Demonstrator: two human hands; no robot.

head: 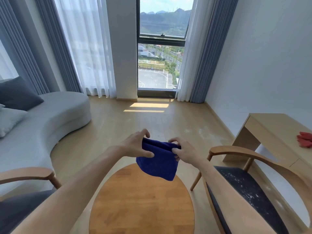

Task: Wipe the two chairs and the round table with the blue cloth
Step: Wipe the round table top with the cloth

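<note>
Along the left wall curves a pale grey sofa (50,115) with a dark cushion (16,93) and a light cushion (10,120) on it. Behind it, grey and sheer curtains (81,48) frame a tall window (160,48), and sunlight falls in bars on the wooden floor (118,125). At the right wall stands a light wooden desk (270,132) with a red cloth (305,141) lying on its top near the frame edge.

Nearer the camera, the right chair (253,191) has a curved wooden armrest and a dark seat speckled with white dust. The left chair (25,191) shows one wooden arm and a dark seat pad. Between the two chairs sits the round table (143,208), its wooden top bare.

Above the table's far edge, clear of the wood, hangs the blue cloth (158,164), folded and drooping from its upper edge. The left hand (136,147) pinches the cloth's left upper corner between thumb and curled fingers. The right hand (184,151) pinches the right upper corner likewise, fingers bent round the fold.
</note>
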